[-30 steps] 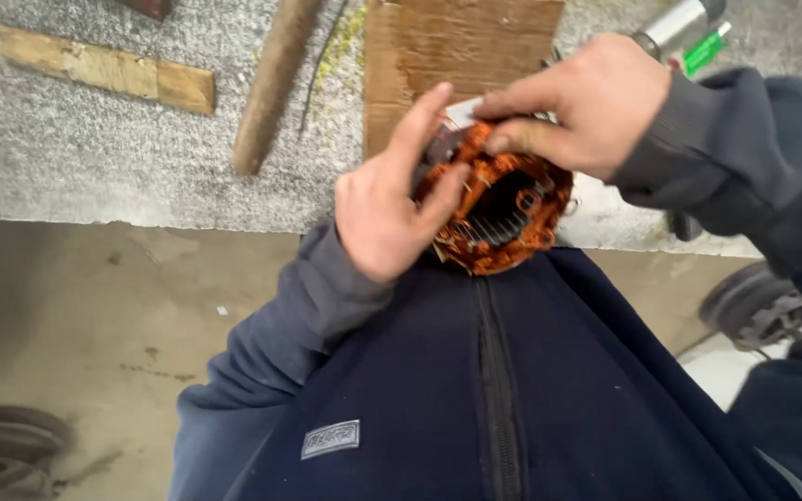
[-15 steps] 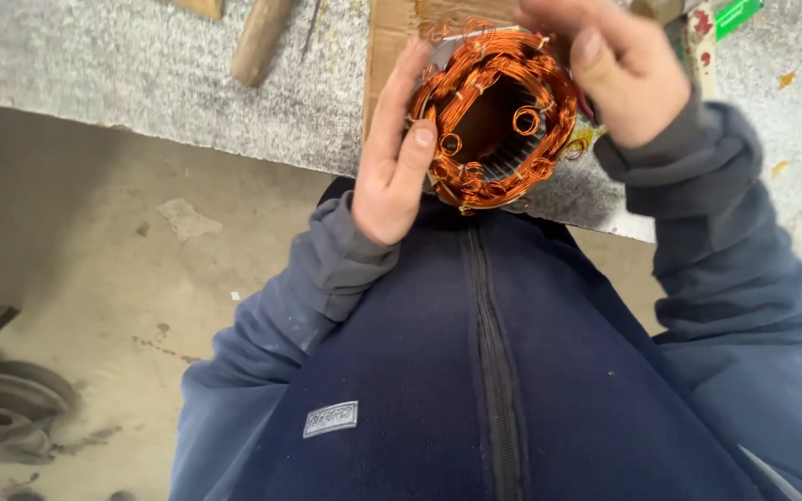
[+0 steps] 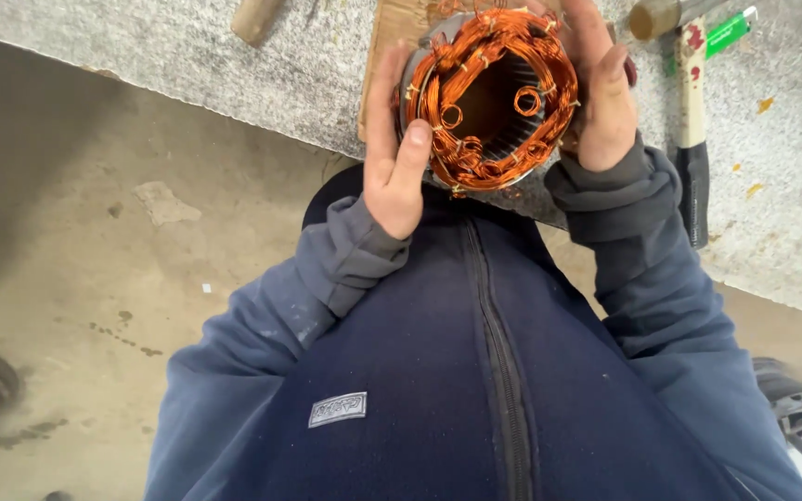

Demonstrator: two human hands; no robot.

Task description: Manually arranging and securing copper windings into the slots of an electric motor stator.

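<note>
Copper-wound stator (image 3: 492,97), clasped at the bench's near edge (image 3: 262,93) by left hand (image 3: 392,153) and right hand (image 3: 602,93); fingers best kept on the steel rim, clear of the windings.

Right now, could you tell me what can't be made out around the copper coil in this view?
- Coil: its outer sides are covered by the left hand and right hand; its underside faces away.
- Board behind the coil: mostly hidden, top cut off.
- Hammer: its head lies beyond the top edge.
- Bore: too dark for detail.
</note>
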